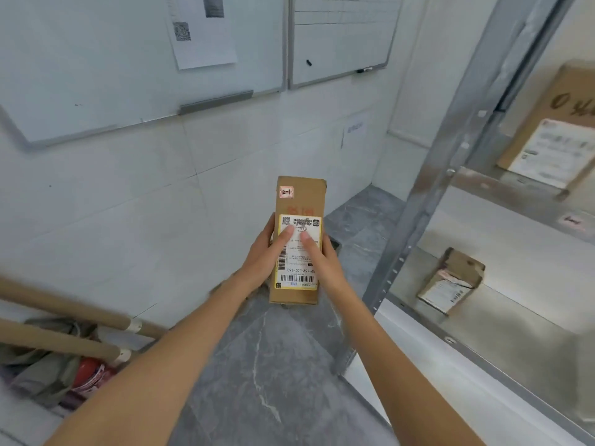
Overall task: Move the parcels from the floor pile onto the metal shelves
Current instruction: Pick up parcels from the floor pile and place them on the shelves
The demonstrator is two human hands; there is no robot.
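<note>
Both hands (left [264,252], right [322,255]) grip a labelled cardboard parcel [299,201].

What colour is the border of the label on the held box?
Yellow border on the label, head view.

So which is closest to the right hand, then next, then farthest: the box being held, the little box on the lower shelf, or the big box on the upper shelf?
From the right hand:
1. The held box, gripped by both hands, right in the middle.
2. The little box, off to the right on the lower shelf.
3. The big box, farthest, up high at the right edge on the upper shelf.
</note>
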